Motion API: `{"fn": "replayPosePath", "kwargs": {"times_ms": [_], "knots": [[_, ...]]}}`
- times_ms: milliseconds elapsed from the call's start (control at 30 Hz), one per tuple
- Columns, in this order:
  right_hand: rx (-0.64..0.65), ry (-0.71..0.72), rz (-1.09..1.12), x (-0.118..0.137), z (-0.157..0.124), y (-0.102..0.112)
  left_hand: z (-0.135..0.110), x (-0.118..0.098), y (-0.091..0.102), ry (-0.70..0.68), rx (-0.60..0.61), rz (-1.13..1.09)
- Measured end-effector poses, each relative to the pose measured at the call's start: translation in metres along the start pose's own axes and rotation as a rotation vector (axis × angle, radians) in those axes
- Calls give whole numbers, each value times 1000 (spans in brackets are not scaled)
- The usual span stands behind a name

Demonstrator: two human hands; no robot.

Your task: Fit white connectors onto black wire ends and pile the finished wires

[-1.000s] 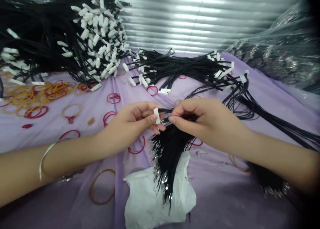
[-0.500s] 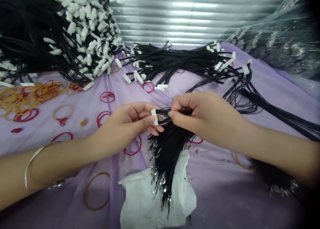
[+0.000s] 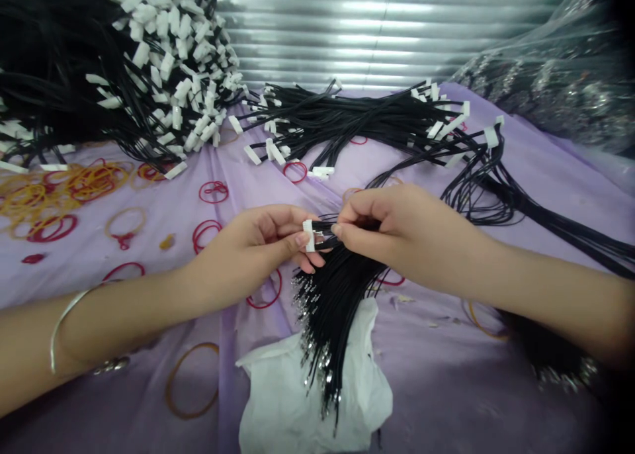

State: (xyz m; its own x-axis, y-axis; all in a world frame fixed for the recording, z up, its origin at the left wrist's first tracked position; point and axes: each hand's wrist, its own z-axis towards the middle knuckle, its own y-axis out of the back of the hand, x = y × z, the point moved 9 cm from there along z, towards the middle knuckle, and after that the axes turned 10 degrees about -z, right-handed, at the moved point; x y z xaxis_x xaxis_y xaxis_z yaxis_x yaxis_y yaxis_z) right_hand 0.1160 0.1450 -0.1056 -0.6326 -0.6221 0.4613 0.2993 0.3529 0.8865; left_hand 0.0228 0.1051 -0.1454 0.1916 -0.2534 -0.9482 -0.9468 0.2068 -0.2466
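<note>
My left hand pinches a small white connector between thumb and fingers. My right hand is closed on thin black wires that run into that connector. A loose bundle of black wires with metal tips hangs down from under my right hand onto a white paper or plastic sheet. Both hands meet over the middle of a purple cloth.
A big heap of black wires with white connectors lies at the back left, a smaller spread of them at the back centre. Red and yellow rubber bands lie scattered on the left. A clear plastic bag sits at the right.
The view has tilted slightly, so things sit a little lower than one second ago. My hands stay together at the connector, with my right fingers shifted a bit closer to it.
</note>
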Motion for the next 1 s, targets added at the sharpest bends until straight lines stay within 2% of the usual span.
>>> {"fn": "replayPosePath", "kwargs": {"times_ms": [300, 600, 833, 1000], "knots": [[33, 74, -46, 5, 0, -3, 1, 5, 1, 55, 5, -71], [-51, -2, -24, 3, -2, 1, 1, 4, 3, 75, -28, -54], [-82, 61, 5, 9, -4, 2, 1, 6, 4, 74, -35, -50], [-64, 78, -59, 10, -3, 0, 2, 4, 2, 61, -21, -65]]}}
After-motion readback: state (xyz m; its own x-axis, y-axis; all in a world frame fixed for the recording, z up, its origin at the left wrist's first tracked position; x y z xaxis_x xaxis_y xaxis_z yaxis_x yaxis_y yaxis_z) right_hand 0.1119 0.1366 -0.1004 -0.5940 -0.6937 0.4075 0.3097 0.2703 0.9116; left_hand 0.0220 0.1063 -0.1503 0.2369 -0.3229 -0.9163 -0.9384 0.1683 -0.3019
